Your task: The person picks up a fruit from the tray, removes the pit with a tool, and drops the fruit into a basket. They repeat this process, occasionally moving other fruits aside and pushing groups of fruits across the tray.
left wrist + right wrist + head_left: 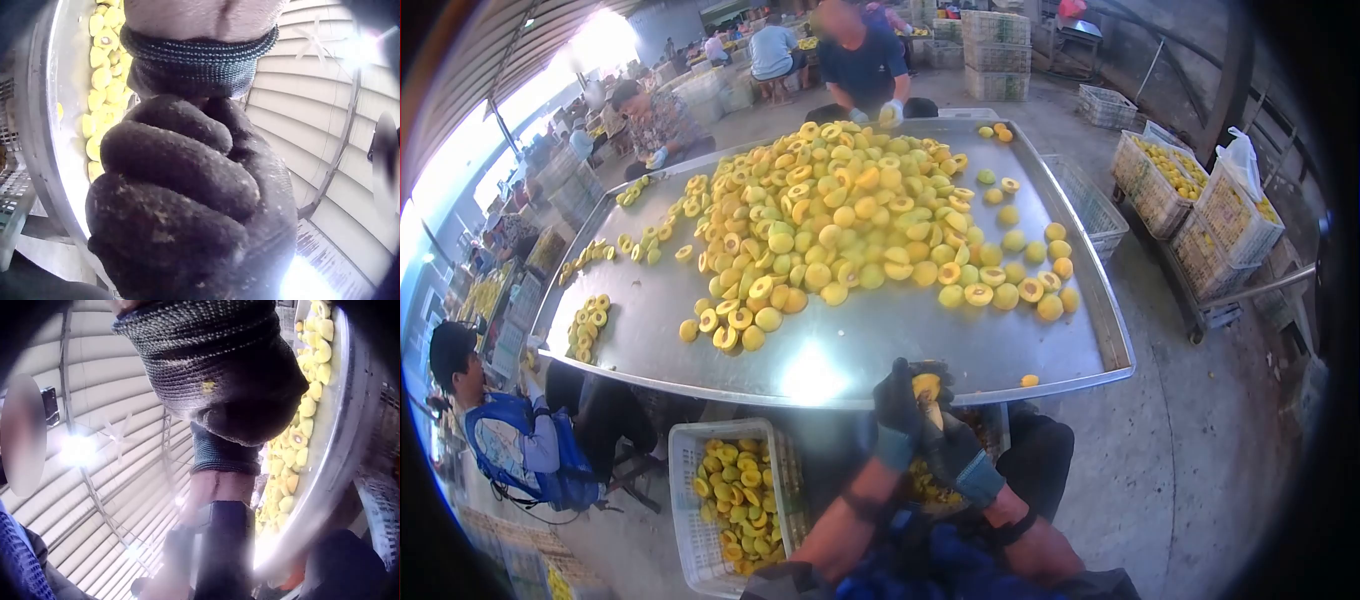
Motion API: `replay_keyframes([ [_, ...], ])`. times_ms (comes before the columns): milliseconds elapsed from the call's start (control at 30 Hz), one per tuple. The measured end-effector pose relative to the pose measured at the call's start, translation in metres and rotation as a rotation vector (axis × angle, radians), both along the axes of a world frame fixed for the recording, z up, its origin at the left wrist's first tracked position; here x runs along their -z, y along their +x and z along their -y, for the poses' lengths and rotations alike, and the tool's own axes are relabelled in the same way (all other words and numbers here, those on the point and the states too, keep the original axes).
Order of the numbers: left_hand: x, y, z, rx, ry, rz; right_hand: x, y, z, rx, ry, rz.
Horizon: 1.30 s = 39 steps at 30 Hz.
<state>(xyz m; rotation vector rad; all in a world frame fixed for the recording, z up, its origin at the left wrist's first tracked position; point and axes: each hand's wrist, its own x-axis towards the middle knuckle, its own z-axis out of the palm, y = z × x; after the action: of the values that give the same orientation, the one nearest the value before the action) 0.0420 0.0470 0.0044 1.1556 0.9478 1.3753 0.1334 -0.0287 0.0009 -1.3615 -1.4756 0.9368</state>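
Observation:
Both hands wear dark gloves and meet just over the near edge of the metal table (700,378). The left hand (897,400) holds a yellow peach (925,386), and in the left wrist view its fingers (181,156) are tightly curled. Below and to the right, the right hand (956,452) grips a pale, narrow, knife-like tool (934,412) that reaches up to the fruit. In the right wrist view the right glove (231,394) hides fruit and tool. Whole and halved peaches (830,215) lie heaped across the table.
A white crate (683,500) of peach halves stands below the table at left. A small yellow piece (1029,380) lies by the near rim. Other people sit around the table, one with a blue backpack (510,440). Loaded crates (1200,240) stand on a cart at right.

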Motion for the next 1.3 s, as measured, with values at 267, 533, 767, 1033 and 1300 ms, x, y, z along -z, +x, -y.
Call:
replay_keyframes([
  [267, -0.012, -0.012, -0.009, 0.276, -0.215, 0.155, 0.023, 0.005, 0.004, -0.155, -0.002, -0.061],
  [533, 0.027, -0.015, -0.04, 0.458, 0.504, -0.302, -0.02, 0.02, 0.017, -0.324, -0.487, -0.486],
  [767, 0.003, -0.023, -0.015, 0.673, 0.05, 0.005, 0.005, 0.033, 0.018, -0.411, -0.76, -1.176],
  [1033, 0.023, 0.002, 0.011, 0.517, -0.412, 0.775, 0.009, 0.06, 0.017, -0.563, -0.825, -1.184],
  [1300, 0.092, -0.003, 0.001, 0.049, -0.142, 0.331, 0.047, 0.061, 0.024, -0.702, -0.41, -1.142],
])
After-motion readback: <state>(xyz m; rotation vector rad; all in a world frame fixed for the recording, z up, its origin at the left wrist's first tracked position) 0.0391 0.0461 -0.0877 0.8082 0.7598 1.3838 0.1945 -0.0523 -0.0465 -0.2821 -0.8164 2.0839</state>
